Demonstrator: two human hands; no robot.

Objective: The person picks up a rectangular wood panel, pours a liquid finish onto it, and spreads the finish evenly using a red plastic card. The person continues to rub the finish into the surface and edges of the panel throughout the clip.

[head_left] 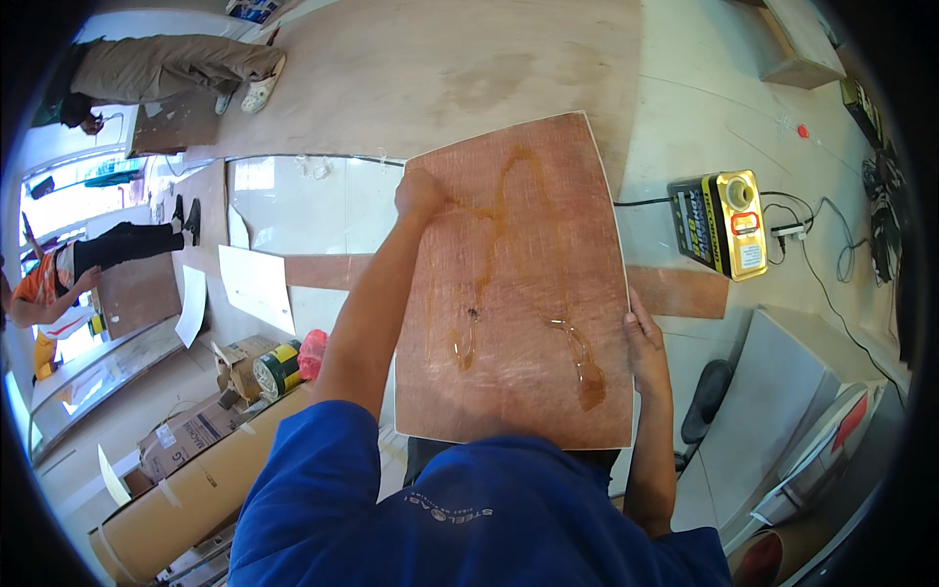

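A reddish-brown wooden panel (518, 293) with thin pale edges is held up in front of my body, its face toward me. Amber, glossy liquid runs over that face in looping streaks and pools near the lower right. My left hand (419, 199) is closed on the panel's upper left edge, and its fingertips are partly hidden. Along the right edge, lower down, my right hand (645, 340) grips the panel, its other fingers out of sight behind the board. Right of the panel stands a yellow-and-black metal can (719, 225) with a round spout opening.
A large brown sheet (440, 78) lies on the floor ahead. Cables (827, 259) trail at the right, near a pale cabinet (782, 391). Cardboard rolls (196, 489), boxes (186, 435) and white offcuts (256, 286) are at the left. Two other people (166, 73) are at the far left.
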